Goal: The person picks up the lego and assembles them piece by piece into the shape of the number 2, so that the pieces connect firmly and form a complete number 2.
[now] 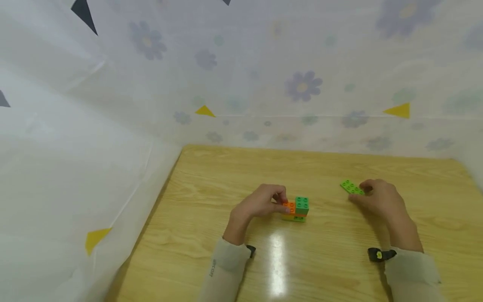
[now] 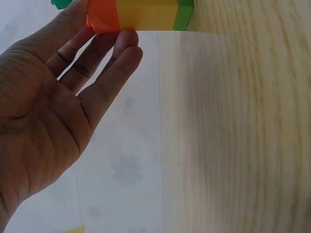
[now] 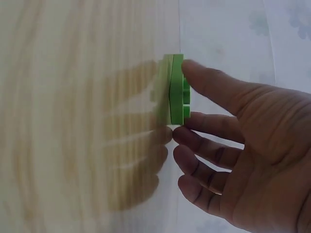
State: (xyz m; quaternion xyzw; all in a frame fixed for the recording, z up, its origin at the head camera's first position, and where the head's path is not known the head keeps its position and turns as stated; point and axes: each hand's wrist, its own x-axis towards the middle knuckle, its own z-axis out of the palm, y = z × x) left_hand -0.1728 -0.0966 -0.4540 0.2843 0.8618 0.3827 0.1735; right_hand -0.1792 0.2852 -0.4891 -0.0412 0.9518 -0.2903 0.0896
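stacked bricks (image 1: 299,212) on the bench (image 1: 320,268) (head view) could tip, since left fingers (image 2: 114,77) (left wrist view) pinch high, at the orange layer (image 2: 103,17); lime plate (image 3: 177,92) (right wrist view), pinched at one end by half-curled right fingers (image 3: 189,158), could swivel.

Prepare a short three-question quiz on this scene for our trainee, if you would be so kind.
1. Multiple choice: what colour is the top brick of the brick stack that the left hand holds? a) orange; b) yellow; c) green.
2. True or false: the lime-green studded plate has its studs facing down.
3. Fill in: the ___ hand is at that plate.

Key: 1. c, the green brick; 2. false, studs face up; 3. right hand.
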